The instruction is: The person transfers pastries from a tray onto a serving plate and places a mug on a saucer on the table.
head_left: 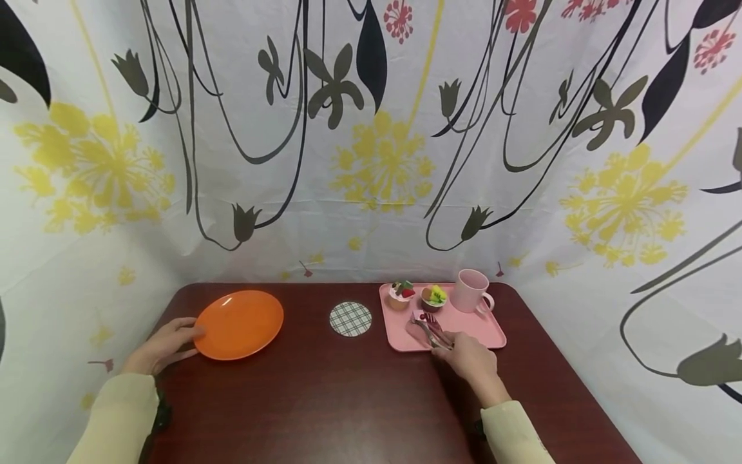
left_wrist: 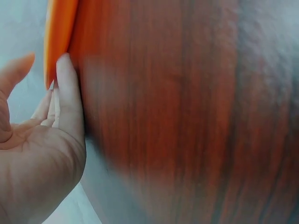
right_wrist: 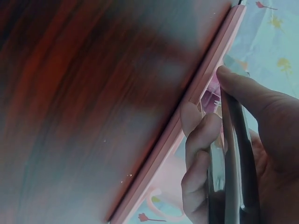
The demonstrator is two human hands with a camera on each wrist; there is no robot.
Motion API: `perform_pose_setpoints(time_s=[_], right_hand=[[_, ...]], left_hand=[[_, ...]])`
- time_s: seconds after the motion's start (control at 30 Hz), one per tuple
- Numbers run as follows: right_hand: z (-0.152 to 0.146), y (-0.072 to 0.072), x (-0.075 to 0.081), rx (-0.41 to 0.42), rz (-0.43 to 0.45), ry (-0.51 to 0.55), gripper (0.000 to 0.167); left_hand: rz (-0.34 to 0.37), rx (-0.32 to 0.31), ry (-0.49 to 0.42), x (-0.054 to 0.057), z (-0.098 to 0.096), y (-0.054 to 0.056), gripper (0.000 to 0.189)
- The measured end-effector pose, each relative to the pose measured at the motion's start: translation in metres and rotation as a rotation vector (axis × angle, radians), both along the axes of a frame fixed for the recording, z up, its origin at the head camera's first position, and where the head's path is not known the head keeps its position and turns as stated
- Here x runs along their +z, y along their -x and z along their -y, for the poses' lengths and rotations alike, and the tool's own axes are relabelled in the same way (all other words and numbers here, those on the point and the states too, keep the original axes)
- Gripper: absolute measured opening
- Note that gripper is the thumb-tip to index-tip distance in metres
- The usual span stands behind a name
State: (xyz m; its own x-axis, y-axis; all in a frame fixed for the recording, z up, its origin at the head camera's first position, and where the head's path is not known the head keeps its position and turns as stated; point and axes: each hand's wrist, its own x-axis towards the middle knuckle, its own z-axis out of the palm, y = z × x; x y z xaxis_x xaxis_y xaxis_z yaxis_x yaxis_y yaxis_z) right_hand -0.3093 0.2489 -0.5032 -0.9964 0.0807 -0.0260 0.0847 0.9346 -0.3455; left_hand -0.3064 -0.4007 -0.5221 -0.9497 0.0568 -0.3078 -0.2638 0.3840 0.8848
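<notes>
At the left, my left hand (head_left: 165, 346) is at the near-left rim of an orange plate (head_left: 240, 325). In the left wrist view its straight fingers (left_wrist: 69, 100) reach the plate's underside, while the thumb stands off from the rim. My right hand (head_left: 474, 362) grips metal tongs (right_wrist: 239, 163), thumb on one arm and curled fingers round the other. The tips of the tongs are at a small cake piece with red berries (head_left: 421, 316) on the pink tray (head_left: 475, 327). Part of that cake is hidden by the tongs.
Also on the tray are a strawberry-topped cupcake (head_left: 399, 296), a fruit-topped cup dessert (head_left: 433, 296) and a pink mug (head_left: 470, 291). A round checked coaster (head_left: 350, 319) lies between plate and tray on the dark wood table (head_left: 324, 399). Patterned cloth (head_left: 371, 245) hangs behind the table.
</notes>
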Motion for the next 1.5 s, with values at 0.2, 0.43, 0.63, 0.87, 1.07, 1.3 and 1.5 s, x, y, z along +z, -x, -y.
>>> perform_pose_setpoints(time_s=[0.2, 0.43, 0.63, 0.87, 1.07, 1.3, 1.5], right_hand=[[-0.002, 0.001, -0.002, 0.001, -0.018, -0.024, 0.039], [-0.001, 0.003, -0.002, 0.012, -0.051, -0.024, 0.037], [-0.001, 0.005, 0.0, 0.033, -0.092, -0.011, 0.023], [-0.001, 0.006, -0.001, 0.033, -0.077, -0.011, 0.016], [-0.001, 0.007, -0.007, 0.023, -0.072, 0.001, 0.012], [-0.003, 0.007, -0.01, 0.012, -0.075, 0.001, 0.024], [-0.004, 0.008, -0.01, 0.017, -0.064, 0.011, 0.026]], left_hand=[[0.007, 0.018, 0.006, -0.003, -0.002, -0.001, 0.088], [-0.012, 0.034, -0.011, -0.004, -0.001, -0.003, 0.081], [-0.017, 0.041, -0.008, -0.006, 0.0, -0.002, 0.078], [-0.034, 0.041, 0.008, -0.008, 0.002, -0.001, 0.078], [-0.034, 0.059, -0.013, -0.012, 0.002, -0.003, 0.077], [-0.038, 0.087, -0.033, -0.013, 0.001, -0.004, 0.074], [-0.026, 0.116, -0.054, -0.015, 0.002, -0.005, 0.075]])
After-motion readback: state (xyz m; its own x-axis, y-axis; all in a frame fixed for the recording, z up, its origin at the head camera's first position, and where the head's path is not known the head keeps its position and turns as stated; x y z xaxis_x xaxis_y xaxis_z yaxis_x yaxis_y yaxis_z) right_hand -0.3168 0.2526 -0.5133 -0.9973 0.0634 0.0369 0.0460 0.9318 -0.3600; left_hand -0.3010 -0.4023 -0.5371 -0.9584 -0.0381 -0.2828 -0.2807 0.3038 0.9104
